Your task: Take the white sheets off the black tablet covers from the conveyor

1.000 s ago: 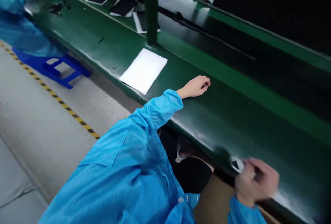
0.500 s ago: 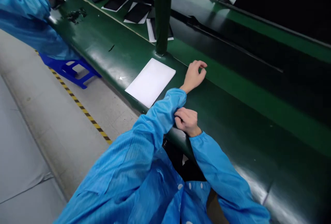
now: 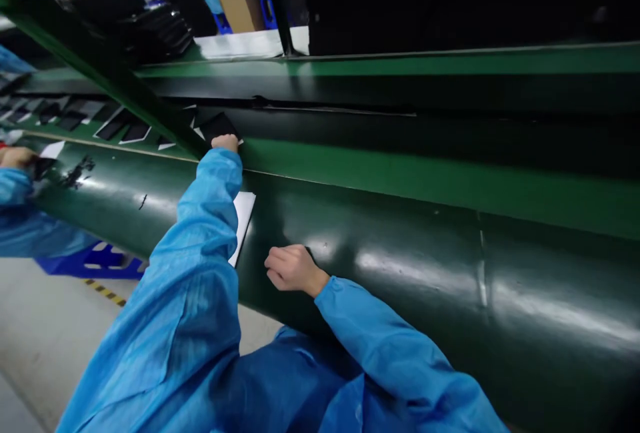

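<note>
My left hand (image 3: 225,143) reaches across to the far strip of the green work surface, its fingers curled at the near edge of a flat black rectangular piece (image 3: 218,125). A white edge shows beneath that piece; my fingertips are hidden. Closer to me, my right hand (image 3: 294,267) is closed above the green bench (image 3: 380,233), with nothing visible in it. Between the two hands lies a white sheet or thin stack of paper (image 3: 245,216), mostly covered by my left sleeve.
Several black pieces on white sheets (image 3: 113,123) lie along the far strip to the left. A slanted green post (image 3: 115,79) stands beside my left arm. At the left edge, another person's hand (image 3: 17,157) is at the bench, above a blue stool (image 3: 100,259).
My left hand has reached forward to the black piece. My right hand has come away from my left sleeve. The view has turned up and to the right.
</note>
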